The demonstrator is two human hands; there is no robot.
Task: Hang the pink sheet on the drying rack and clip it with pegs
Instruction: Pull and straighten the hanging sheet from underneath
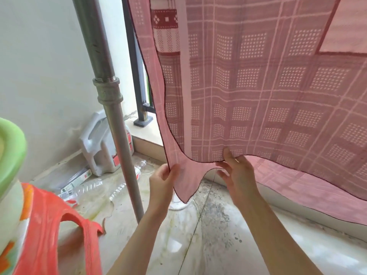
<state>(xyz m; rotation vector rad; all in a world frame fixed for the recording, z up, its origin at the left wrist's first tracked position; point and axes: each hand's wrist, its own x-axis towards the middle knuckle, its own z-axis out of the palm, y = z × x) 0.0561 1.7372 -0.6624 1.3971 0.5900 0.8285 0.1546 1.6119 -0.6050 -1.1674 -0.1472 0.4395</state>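
Pink sheet (258, 86) hangs from above, filling upper right of view, its lower corner drooping toward the floor (178, 235). Left hand (162, 181) pinches the sheet's dark-hemmed edge near the corner. Right hand (236, 171) grips the lower hem, thumb over the front. Metal pole (107, 92) stands just left. White jug (99, 143) sits against the wall; red stool (49, 225) at lower left.

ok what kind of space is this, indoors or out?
Probably a home balcony or laundry nook. A pink sheet hangs across it, a black railing post stands on a tiled ledge, and a detergent jug and empty plastic bottles lie on the stained floor.
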